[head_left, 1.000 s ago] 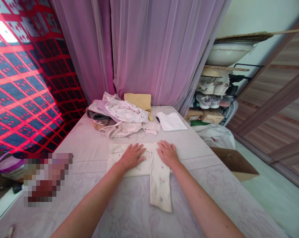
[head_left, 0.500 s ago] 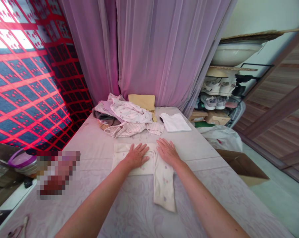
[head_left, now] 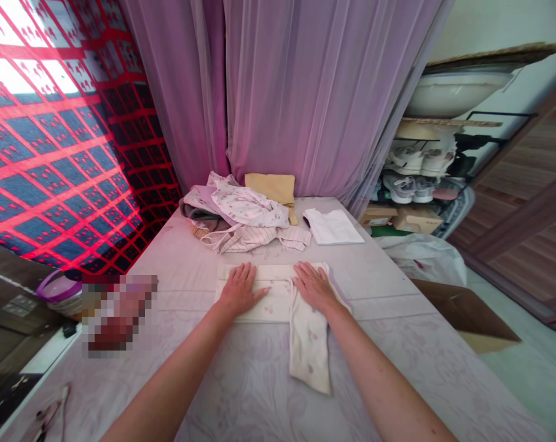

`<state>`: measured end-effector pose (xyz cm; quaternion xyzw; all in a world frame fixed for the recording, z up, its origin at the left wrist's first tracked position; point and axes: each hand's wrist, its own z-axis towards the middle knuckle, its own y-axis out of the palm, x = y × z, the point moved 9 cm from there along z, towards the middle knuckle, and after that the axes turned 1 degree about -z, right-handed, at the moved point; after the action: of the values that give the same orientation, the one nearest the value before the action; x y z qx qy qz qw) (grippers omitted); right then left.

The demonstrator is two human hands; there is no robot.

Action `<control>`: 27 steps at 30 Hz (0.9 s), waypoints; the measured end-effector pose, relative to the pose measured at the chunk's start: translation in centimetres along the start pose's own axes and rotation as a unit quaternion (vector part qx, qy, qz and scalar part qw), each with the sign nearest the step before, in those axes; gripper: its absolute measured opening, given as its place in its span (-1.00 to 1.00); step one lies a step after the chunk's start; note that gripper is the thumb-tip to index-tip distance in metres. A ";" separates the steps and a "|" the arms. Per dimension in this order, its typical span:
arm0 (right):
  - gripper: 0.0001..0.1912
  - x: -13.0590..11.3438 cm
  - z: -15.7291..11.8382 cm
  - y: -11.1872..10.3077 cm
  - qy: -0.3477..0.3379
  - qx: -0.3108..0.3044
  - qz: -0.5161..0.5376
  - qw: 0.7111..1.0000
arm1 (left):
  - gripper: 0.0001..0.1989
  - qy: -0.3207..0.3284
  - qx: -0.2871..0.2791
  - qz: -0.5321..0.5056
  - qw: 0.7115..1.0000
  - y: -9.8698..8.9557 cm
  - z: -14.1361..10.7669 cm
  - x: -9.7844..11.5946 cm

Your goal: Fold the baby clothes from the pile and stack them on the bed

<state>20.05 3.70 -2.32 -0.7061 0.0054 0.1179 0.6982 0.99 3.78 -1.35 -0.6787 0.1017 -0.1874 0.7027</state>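
A cream garment point(head_left: 271, 310) with small flower prints lies folded on the patterned bed sheet point(head_left: 231, 380). One narrow sleeve or leg of it hangs down toward me, and a lavender edge shows at its right. My left hand point(head_left: 239, 290) rests flat on the left part of the garment, fingers stretched out and thumb apart. On its right part, at the top of the narrow piece, lies my right hand point(head_left: 313, 286), palm down with fingers extended. Neither hand grips the cloth.
Beyond the garment is a heap of clothes point(head_left: 250, 209), with a folded yellow cloth point(head_left: 271, 187) behind it and a folded white garment point(head_left: 333, 227) to its right. A cardboard box point(head_left: 462, 313) and a shoe rack point(head_left: 411, 178) stand right of the bed. Purple curtains point(head_left: 296, 92) hang behind.
My left hand has slid left over the garment, away from my right hand. More of the garment's right side with the lavender edge shows now. The view has shifted slightly.
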 end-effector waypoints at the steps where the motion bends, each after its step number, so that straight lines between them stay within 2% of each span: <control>1: -0.48 0.0 0.0 0.0 0.001 0.000 -0.001 1.000 | -0.23 -0.005 0.002 0.004 1.000 -0.1 -0.2 -0.4; 7: -0.49 -0.1 -0.1 -0.1 -0.002 0.005 -0.011 1.000 | -0.23 -0.050 -0.011 0.010 0.999 -0.5 -0.9 -2.4; 11: -0.49 -0.1 -0.2 -0.2 0.001 0.004 -0.014 1.000 | -0.23 -0.077 0.000 -0.001 0.997 -0.4 -1.2 -3.4; 16: -0.48 -0.2 -0.2 -0.2 0.001 0.007 -0.018 1.000 | -0.25 -0.082 0.005 -0.004 0.997 -0.2 -1.2 -3.5; 21: -0.49 -0.1 -0.1 -0.2 0.004 0.006 -0.019 1.000 | -0.36 -0.068 -0.025 -0.009 0.997 -1.5 -0.3 -3.6; 24: -0.49 -0.2 -0.1 -0.2 0.005 0.004 -0.015 1.000 | -0.39 -0.071 -0.018 0.005 0.997 -2.4 -0.1 -4.4; 27: -0.49 -0.2 -0.1 -0.2 0.005 0.004 -0.013 1.000 | -0.35 -0.091 -0.017 0.016 0.996 -1.8 -0.6 -5.4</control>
<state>19.95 3.56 -2.06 -0.7039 0.0001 0.1058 0.7023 -4.36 5.42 -0.17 -0.7032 0.0512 -0.1123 0.7002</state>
